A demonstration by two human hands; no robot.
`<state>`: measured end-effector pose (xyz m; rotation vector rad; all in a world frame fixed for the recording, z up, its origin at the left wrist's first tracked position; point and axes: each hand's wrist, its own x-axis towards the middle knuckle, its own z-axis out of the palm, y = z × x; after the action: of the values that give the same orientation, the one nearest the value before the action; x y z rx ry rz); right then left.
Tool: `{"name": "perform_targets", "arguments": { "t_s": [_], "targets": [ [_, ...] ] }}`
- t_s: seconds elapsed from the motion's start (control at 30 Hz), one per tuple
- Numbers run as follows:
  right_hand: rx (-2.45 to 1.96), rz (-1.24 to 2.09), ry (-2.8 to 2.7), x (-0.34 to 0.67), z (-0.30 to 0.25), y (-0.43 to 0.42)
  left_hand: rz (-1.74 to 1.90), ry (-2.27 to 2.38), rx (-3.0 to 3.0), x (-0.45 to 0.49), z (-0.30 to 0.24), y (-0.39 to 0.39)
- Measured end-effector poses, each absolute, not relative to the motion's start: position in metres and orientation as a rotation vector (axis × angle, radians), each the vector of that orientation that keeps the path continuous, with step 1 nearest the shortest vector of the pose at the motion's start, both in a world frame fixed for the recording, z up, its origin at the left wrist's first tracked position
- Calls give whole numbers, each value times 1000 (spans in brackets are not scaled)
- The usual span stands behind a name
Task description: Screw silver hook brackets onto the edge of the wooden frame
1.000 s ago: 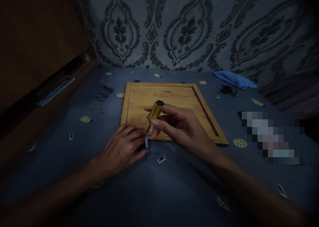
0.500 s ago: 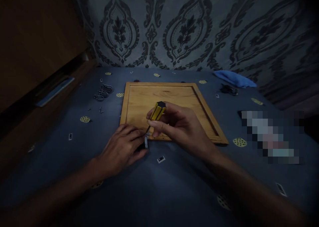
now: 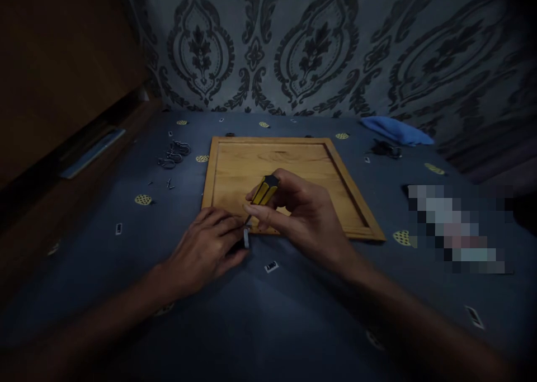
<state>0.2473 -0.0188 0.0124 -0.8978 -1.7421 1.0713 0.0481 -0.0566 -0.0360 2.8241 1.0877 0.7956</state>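
My right hand (image 3: 300, 211) is closed around the yellow and black handle of a screwdriver (image 3: 265, 192), which leans with its shaft pointing down and left. The tip meets a small grey metal hook (image 3: 246, 238) at the front edge of a framed wooden board (image 3: 289, 158). My left hand (image 3: 212, 242) holds that hook against the edge between thumb and fingers. Its fingers rest on the board's front left corner. The exact spot where the tip sits is too small and dark to make out.
Several metal hooks (image 3: 175, 154) lie left of the board, with a few small screws (image 3: 169, 184) nearer me. A blue cloth (image 3: 396, 131) and a dark tangled item (image 3: 385, 148) lie at the back right. A blurred-out flat object (image 3: 457, 231) is at the right.
My right hand and the screwdriver handle have shifted and turned slightly, with the tip still at the hook. My left hand stays in place.
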Motion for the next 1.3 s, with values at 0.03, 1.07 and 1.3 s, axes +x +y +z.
{"name": "perform_targets", "arguments": {
  "t_s": [0.03,1.07,1.3],
  "targets": [
    [-911,1037,-1721,246,11,-20,789,1089,2825,48,-36,-57],
    [-876,1111,-1720,249,17,-20,759,1082,2803,47,-37,-57],
    [-830,1264,-1776,251,22,-14,749,1085,2805,47,-37,-56]
  ]
}}
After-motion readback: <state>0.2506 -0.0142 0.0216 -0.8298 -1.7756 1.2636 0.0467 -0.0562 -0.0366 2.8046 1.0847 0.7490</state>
